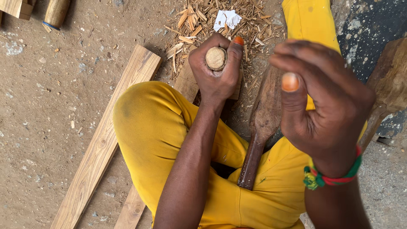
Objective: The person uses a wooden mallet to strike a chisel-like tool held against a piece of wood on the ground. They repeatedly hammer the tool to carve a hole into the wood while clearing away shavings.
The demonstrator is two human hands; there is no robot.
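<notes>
My left hand (pixel 216 74) is closed around an upright round wooden piece (pixel 216 58); only its pale cut end shows above my fist. It is held over a short board (pixel 185 82) and a heap of wood shavings (pixel 212 21). My right hand (pixel 320 99) is raised close to the camera with fingers loosely curled and nothing in it. Between my yellow-trousered legs (pixel 157 127) lies a dark wooden mallet (pixel 259 131), its handle pointing towards me, below my right hand.
A long plank (pixel 108 135) lies diagonally on the dirt floor at the left, a second plank (pixel 132 210) beside it. Wood pieces (pixel 55 12) sit at the top left, crumpled white paper (pixel 227 19) on the shavings, and a dark wood block (pixel 390 80) at the right.
</notes>
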